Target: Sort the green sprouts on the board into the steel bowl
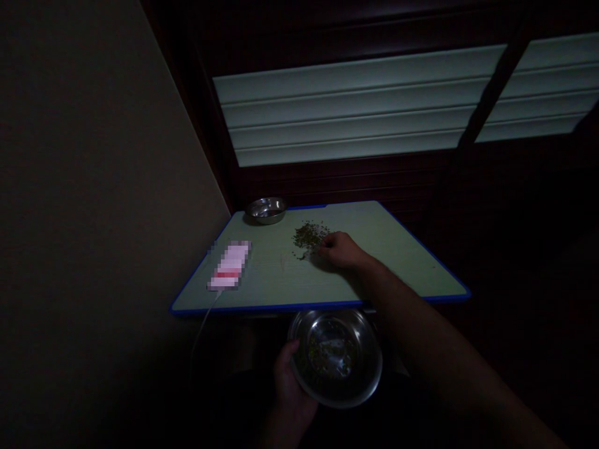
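Observation:
My left hand (pixel 291 380) grips the left rim of a round metal bowl (pixel 372 374), held below the table's front edge. Some small greenish bits lie in the bottom of that bowl. On the table, my right hand (pixel 341 248) is at the right side of a loose pile of small dark green grains (pixel 309 236). Its fingers are closed and pressed together at the pile's edge; whatever may be between the fingertips is too small and dark to make out.
The pale green table (pixel 388 274) has a blue edge. A smaller metal bowl (pixel 266 212) stands at its back left corner. A phone (pixel 230 265) with a blurred screen lies at the left, its white cable (pixel 202 324) hanging over the front edge. A wall and slatted panels stand behind.

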A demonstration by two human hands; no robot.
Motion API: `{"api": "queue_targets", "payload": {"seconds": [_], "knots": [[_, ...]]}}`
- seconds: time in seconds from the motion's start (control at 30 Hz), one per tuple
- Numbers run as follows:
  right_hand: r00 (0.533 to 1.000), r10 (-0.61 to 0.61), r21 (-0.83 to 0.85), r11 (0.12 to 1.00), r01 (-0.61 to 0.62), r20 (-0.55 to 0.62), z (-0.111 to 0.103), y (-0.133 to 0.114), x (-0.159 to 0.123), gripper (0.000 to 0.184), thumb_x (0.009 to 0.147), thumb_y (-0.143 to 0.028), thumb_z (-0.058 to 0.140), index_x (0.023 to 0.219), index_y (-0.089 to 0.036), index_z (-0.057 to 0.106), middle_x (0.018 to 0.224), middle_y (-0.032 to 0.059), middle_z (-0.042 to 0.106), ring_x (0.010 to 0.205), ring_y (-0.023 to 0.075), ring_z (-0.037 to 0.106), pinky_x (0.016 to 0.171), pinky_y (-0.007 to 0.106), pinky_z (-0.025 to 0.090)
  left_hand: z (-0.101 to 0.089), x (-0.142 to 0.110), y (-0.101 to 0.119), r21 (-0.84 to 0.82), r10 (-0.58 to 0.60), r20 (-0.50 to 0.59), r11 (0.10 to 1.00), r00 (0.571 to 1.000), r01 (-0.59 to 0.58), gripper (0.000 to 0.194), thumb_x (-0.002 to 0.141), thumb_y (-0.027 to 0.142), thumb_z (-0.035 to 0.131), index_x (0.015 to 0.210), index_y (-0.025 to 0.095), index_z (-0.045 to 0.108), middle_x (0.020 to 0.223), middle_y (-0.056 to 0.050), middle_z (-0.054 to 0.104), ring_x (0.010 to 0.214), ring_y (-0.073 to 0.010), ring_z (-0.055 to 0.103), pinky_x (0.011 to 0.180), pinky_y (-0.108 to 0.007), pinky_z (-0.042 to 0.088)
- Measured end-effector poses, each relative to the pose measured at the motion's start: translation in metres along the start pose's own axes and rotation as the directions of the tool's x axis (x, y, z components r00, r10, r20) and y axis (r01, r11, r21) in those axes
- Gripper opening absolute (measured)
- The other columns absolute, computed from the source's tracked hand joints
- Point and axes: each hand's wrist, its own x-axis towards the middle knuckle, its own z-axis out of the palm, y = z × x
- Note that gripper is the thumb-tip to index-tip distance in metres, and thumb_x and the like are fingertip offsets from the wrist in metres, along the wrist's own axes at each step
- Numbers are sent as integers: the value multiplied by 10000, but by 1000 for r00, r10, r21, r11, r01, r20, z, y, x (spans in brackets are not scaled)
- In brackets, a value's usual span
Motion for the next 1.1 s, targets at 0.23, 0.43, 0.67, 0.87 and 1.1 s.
{"api": "queue_targets", "payload": {"seconds": [0.23, 0.43, 0.67, 0.87, 1.1], "knots": [[1000, 11, -19, 1000, -11, 0, 0, 0, 0, 149, 699, -206, 562, 655, -122, 678, 582, 32, 604, 558, 120, 499, 553, 247, 340, 3, -2, 0, -1, 9, -15, 1000, 1000, -9, 217, 735, 275, 587, 758, 113, 730, 713, -116, 741, 685, -249, 676, 788, -420, 512], [999, 40, -107, 993, -43, -36, -4, -1, 1, 155, 708, -187, 556, 668, -125, 691, 592, 38, 610, 580, 128, 515, 554, 244, 338, 0, -1, 0, 14, -7, -2, 1000, 1000, 7, 220, 735, 273, 587, 761, 106, 728, 717, -121, 741, 685, -250, 674, 779, -420, 515], [998, 38, -167, 985, -47, -57, -5, 0, 2, 181, 745, -220, 562, 727, -122, 713, 662, 73, 648, 607, 140, 523, 556, 253, 325, 0, 1, 0, 12, 18, 12, 1000, 1000, -18, 192, 735, 267, 586, 757, 138, 726, 719, -98, 746, 711, -246, 679, 794, -416, 509], [997, 17, -179, 983, -29, -71, -3, 0, 2, 193, 742, -225, 546, 748, -137, 718, 686, 58, 659, 613, 136, 521, 565, 248, 323, 1, 0, 0, 2, 10, 32, 1000, 999, -10, 187, 724, 263, 597, 783, 141, 727, 747, -106, 746, 713, -256, 681, 806, -426, 500], [997, -2, -163, 987, -11, -80, -2, 0, 2, 191, 736, -220, 536, 732, -137, 708, 681, 57, 652, 616, 137, 523, 576, 250, 332, 3, -1, 1, 15, 18, 13, 1000, 1000, -19, 200, 734, 265, 584, 755, 132, 732, 721, -106, 743, 701, -251, 674, 799, -426, 503]]}}
